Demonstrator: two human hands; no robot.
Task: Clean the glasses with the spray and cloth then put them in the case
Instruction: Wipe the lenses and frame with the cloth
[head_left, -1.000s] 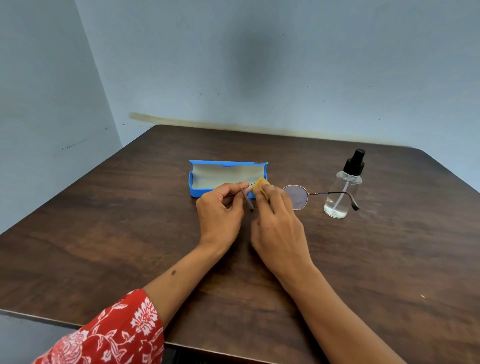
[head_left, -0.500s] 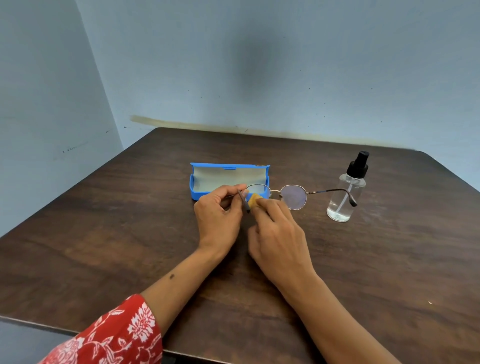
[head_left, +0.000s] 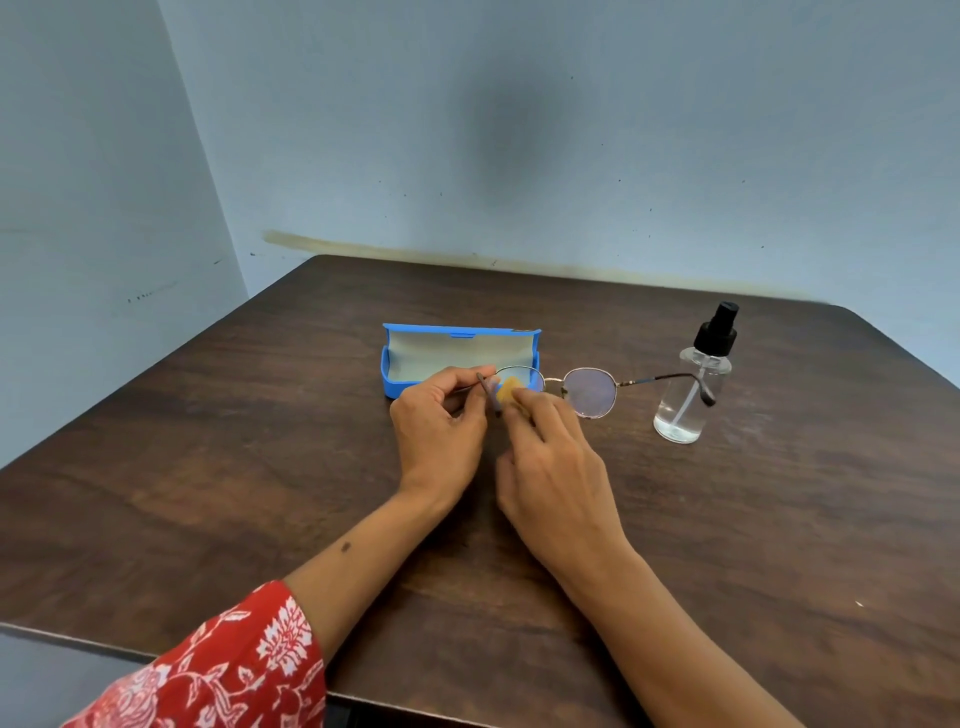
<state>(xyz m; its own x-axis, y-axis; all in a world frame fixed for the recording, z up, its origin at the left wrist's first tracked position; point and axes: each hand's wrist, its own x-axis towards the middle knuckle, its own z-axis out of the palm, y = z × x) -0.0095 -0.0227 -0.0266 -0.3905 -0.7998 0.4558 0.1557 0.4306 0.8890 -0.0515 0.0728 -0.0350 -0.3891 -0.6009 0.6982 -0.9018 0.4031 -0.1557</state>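
Observation:
Thin-framed round glasses (head_left: 591, 391) are held above the table, arms unfolded. My left hand (head_left: 441, 421) pinches the frame at its left hinge, where the left arm folds down. My right hand (head_left: 556, 467) pinches a small yellow cloth (head_left: 508, 388) against the left lens. The right lens and right arm stick out to the right, bare. An open blue case (head_left: 395, 382) with a pale lining lies just behind my left hand. A clear spray bottle (head_left: 691, 387) with a black pump top stands upright at the right, behind the tip of the right arm.
The dark wooden table (head_left: 234, 467) meets pale blue walls at the back and left. Its near edge runs under my forearms. A red patterned sleeve (head_left: 223, 670) covers my left upper arm.
My right hand with the cloth has slid down and left on the left lens, uncovering most of it. The left hand keeps its hold. The view has shifted slightly.

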